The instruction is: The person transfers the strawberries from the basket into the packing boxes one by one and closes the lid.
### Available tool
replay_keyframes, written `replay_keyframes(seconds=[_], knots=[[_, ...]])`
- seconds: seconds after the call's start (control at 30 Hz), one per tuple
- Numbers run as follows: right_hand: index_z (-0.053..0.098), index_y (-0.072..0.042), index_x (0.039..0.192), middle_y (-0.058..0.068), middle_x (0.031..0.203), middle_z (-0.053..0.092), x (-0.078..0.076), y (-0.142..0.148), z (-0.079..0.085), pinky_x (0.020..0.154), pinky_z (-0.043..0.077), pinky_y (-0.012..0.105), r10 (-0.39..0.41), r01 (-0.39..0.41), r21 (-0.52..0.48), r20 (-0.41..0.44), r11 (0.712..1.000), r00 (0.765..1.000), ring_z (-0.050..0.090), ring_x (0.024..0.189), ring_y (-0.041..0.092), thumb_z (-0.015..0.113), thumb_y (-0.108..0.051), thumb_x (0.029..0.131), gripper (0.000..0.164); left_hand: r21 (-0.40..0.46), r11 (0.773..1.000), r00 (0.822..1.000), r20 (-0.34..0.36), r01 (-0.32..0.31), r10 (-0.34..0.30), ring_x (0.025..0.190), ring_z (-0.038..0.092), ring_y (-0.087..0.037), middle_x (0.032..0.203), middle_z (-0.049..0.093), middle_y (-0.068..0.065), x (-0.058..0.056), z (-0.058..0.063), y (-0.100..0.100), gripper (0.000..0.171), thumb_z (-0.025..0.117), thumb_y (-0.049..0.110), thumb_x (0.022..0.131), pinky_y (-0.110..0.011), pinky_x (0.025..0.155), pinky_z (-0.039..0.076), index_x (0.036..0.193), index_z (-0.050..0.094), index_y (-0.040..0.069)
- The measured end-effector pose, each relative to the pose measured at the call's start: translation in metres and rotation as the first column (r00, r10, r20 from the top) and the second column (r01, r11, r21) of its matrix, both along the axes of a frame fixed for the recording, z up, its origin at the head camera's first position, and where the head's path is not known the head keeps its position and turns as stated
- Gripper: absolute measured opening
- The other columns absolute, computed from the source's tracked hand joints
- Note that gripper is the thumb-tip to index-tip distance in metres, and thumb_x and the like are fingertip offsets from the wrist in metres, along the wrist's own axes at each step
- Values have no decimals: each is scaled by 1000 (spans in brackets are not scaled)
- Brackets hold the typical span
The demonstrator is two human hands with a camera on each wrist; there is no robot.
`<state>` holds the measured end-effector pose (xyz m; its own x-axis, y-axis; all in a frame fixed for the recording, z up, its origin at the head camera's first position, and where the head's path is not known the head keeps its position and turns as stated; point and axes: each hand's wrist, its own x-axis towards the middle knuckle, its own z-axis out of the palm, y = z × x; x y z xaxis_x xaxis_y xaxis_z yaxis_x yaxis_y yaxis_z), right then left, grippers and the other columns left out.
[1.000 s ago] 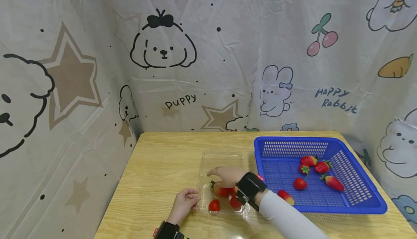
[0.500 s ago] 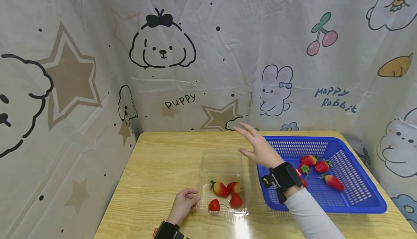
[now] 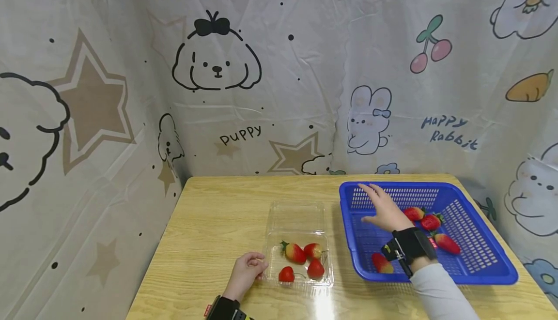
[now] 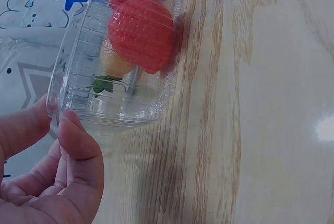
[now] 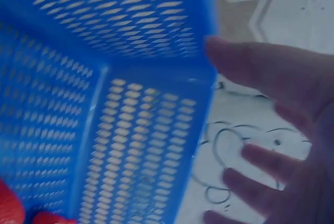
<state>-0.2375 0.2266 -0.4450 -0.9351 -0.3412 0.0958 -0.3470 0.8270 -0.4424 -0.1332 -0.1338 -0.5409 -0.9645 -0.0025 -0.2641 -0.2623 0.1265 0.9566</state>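
With thumb and finger, my left hand (image 3: 245, 271) pinches the left rim of a clear plastic clamshell box (image 3: 329, 266); the left wrist view shows this pinch up close. Several strawberries (image 3: 294, 253) lie in the box's near half, one a large red strawberry (image 4: 142, 33) seen through the wall. My right hand (image 3: 385, 212) hovers over the left part of the blue basket (image 3: 436, 280), fingers spread and holding nothing. Several more strawberries (image 3: 446, 244) lie in the basket, some hidden by my right hand and wrist.
The box's lid (image 3: 297, 216) lies folded back, away from me. Box and basket stand side by side on a wooden table (image 3: 209, 223). A patterned curtain (image 3: 279, 68) hangs behind and along the sides.
My right hand has left the clear box, lifted with spread fingers and moved right over the basket. My left hand has stayed at the box's rim.
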Motion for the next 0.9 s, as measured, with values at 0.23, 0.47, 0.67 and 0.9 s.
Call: replay_keyframes(seconds=[0.23,0.47,0.67,0.9], knots=[[44,3,128,34,124,42,4,17,-23,88,38,59,5,-32,95,266,995,964,42,113,51,78,-8,66,72,22,1000,1000,-21,7,-7,54,52,-7,66,52,1,0,-1,1,30,61,0,84,-23,52,47,105,50,-17],[60,-3,109,18,99,59,9,18,-37,76,46,45,-1,-65,146,415,987,910,55,91,32,78,-6,63,49,20,1000,1000,-22,15,-15,54,51,-8,67,53,0,1,-1,0,31,61,1,85,-23,52,46,106,50,-17],[63,-9,101,7,88,59,13,10,-37,68,46,38,-37,-84,232,474,969,879,54,80,21,80,-5,58,46,15,1000,1000,-24,11,-11,54,51,-7,67,53,1,1,0,-1,31,61,1,84,-21,51,46,107,49,-17],[64,-12,95,8,94,60,17,3,-34,66,45,39,-83,-60,265,498,962,863,52,83,25,77,2,58,42,5,1000,1000,-8,4,-4,54,51,-7,67,52,1,0,0,-1,30,61,0,84,-21,52,46,106,50,-17]])
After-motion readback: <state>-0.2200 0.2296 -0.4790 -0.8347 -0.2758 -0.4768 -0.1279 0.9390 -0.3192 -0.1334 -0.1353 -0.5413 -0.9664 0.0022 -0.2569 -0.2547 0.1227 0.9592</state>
